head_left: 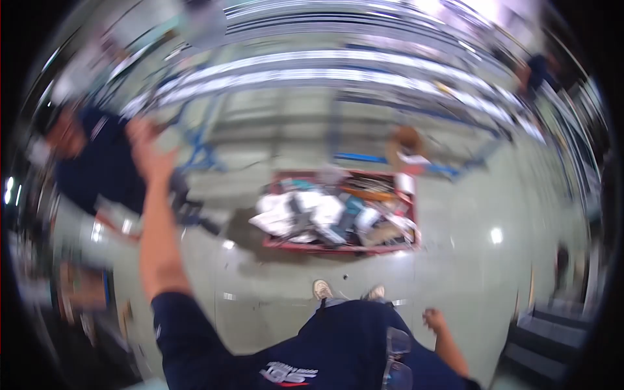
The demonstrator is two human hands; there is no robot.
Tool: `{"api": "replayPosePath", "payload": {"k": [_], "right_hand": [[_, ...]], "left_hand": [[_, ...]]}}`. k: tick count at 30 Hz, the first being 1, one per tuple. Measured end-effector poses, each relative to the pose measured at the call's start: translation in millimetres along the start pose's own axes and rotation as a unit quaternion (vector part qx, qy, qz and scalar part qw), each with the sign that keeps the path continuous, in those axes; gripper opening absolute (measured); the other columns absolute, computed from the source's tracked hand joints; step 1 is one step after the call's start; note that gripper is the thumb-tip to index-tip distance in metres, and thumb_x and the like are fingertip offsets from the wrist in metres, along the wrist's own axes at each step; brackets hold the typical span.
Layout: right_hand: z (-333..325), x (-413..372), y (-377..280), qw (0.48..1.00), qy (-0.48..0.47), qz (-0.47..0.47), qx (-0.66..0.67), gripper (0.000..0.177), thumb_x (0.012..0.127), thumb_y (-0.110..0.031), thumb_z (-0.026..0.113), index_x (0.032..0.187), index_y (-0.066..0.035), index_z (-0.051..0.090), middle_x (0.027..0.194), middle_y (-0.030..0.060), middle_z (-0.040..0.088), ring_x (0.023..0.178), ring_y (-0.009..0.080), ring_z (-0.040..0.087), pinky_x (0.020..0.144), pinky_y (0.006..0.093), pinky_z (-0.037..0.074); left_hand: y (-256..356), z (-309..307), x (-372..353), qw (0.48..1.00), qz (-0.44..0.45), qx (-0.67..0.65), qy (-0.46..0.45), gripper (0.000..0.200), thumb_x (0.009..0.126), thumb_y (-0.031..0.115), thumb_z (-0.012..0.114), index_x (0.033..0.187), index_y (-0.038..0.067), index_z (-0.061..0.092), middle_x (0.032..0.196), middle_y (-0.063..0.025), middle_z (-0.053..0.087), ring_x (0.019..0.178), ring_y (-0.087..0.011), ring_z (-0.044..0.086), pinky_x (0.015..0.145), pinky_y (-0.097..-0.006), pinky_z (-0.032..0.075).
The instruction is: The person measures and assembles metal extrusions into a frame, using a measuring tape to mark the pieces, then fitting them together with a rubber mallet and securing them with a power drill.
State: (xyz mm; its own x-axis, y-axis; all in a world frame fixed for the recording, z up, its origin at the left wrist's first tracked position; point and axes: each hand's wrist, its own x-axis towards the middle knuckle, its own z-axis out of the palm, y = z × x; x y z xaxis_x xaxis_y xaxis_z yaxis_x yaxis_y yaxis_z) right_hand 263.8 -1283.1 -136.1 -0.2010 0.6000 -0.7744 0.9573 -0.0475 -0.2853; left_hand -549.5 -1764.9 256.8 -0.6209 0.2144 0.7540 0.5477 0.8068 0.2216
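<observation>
Grip of our raised left hand (144, 146) and low right hand (433, 320): we cannot tell, blurred; red tray (325, 247) on floor (455, 273), heaped with white clutter (305, 211).

Left hand (148, 151) high, outstretched; right hand (433, 320) low, close in

We stand on the smooth grey floor (455, 260). A flat red tray (338, 248) full of mixed bits lies on it, just before our two pale shoes (322, 289). Our left hand (146, 146) is up on the left, near a person in a dark blue shirt (97, 169). Our right hand (434, 320) is low on the right. Behind the tray run long pale shelves (312, 75). Far right are dark steps (546, 338).
</observation>
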Motion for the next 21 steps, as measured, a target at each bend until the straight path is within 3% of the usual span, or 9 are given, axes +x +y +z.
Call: {"api": "replayPosePath", "payload": {"k": [2,6,8,9,11,13,16,17,21], "right_hand": [[-3.4,-15.2,15.7,0.998,0.032,-0.044,-0.029,0.050,0.082,-0.034,0.072,0.124,-0.007,0.067,0.119,0.0204,0.069,0.107,0.0335,0.068,0.092,0.0441,0.054],[-30.4,-38.8,24.6,0.996,0.084,-0.003,-0.005,0.047,0.082,-0.035,0.072,0.121,-0.009,0.069,0.121,0.0181,0.069,0.114,0.0338,0.064,0.099,0.0415,0.051],[-43.6,-29.3,45.7,0.996,0.084,0.008,0.017,0.048,0.082,-0.035,0.072,0.122,-0.009,0.069,0.123,0.0176,0.068,0.115,0.0339,0.064,0.100,0.0414,0.050],[-56.4,-20.8,51.1,0.997,0.072,0.003,0.005,0.049,0.082,-0.035,0.072,0.123,-0.009,0.069,0.124,0.0172,0.068,0.116,0.0341,0.064,0.100,0.0412,0.050],[-72.9,0.0,75.8,0.997,0.067,0.014,0.028,0.049,0.082,-0.035,0.072,0.123,-0.009,0.069,0.125,0.0174,0.068,0.116,0.0342,0.064,0.101,0.0413,0.050],[-107.5,18.1,98.5,0.998,0.056,0.021,0.030,0.049,0.082,-0.034,0.071,0.123,-0.009,0.069,0.125,0.0176,0.067,0.116,0.0342,0.064,0.101,0.0415,0.050],[-166.8,50.2,126.0,0.995,0.100,-0.020,-0.024,0.046,0.083,-0.032,0.072,0.123,-0.011,0.068,0.115,0.0179,0.071,0.111,0.0353,0.065,0.097,0.0430,0.051],[-185.9,61.0,125.0,0.993,0.103,-0.035,-0.047,0.046,0.083,-0.032,0.072,0.124,-0.011,0.067,0.113,0.0178,0.071,0.109,0.0356,0.066,0.096,0.0435,0.052],[-281.4,74.4,80.0,0.979,0.173,-0.104,0.022,0.042,0.083,-0.028,0.069,0.120,-0.008,0.067,0.115,0.0200,0.069,0.106,0.0376,0.067,0.094,0.0437,0.053]], "left_hand": [[-26.0,26.3,7.3,0.996,0.039,0.002,0.080,0.061,0.067,0.010,0.084,0.124,0.003,0.064,0.123,-0.0153,0.065,0.107,-0.0286,0.065,0.092,-0.0386,0.053],[-168.9,92.3,17.9,0.948,-0.133,0.073,0.279,0.069,0.072,0.039,0.091,0.116,-0.005,0.063,0.117,-0.0245,0.065,0.109,-0.0351,0.063,0.098,-0.0460,0.051],[-95.6,73.7,37.7,0.980,0.019,-0.051,0.191,0.022,0.103,0.030,0.050,0.105,0.009,0.060,0.086,-0.0148,0.059,0.076,-0.0282,0.059,0.060,-0.0451,0.050],[-94.5,64.3,38.1,0.976,-0.153,-0.153,-0.018,0.028,0.101,0.026,0.058,0.120,0.005,0.057,0.098,-0.0162,0.063,0.089,-0.0272,0.062,0.077,-0.0417,0.050],[-43.9,68.0,27.5,0.951,-0.220,-0.146,-0.159,0.034,0.100,0.022,0.060,0.126,0.001,0.058,0.112,-0.0146,0.066,0.105,-0.0283,0.062,0.095,-0.0458,0.051],[10.0,82.6,-6.3,0.986,-0.139,-0.054,-0.077,0.028,0.102,0.023,0.055,0.118,0.001,0.062,0.115,-0.0116,0.064,0.107,-0.0303,0.059,0.094,-0.0533,0.051],[53.6,116.0,-37.2,0.964,-0.137,-0.218,0.065,0.044,0.100,0.023,0.062,0.136,-0.001,0.053,0.117,-0.0163,0.068,0.107,-0.0257,0.063,0.096,-0.0381,0.050],[65.7,127.8,-35.5,0.975,0.031,-0.195,0.098,0.046,0.100,0.031,0.062,0.133,-0.001,0.056,0.125,-0.0187,0.064,0.112,-0.0263,0.061,0.099,-0.0415,0.049],[172.2,134.9,-124.3,0.947,-0.133,-0.289,0.045,0.038,0.096,0.025,0.058,0.124,0.001,0.062,0.117,-0.0150,0.066,0.108,-0.0253,0.062,0.096,-0.0393,0.048]]}}
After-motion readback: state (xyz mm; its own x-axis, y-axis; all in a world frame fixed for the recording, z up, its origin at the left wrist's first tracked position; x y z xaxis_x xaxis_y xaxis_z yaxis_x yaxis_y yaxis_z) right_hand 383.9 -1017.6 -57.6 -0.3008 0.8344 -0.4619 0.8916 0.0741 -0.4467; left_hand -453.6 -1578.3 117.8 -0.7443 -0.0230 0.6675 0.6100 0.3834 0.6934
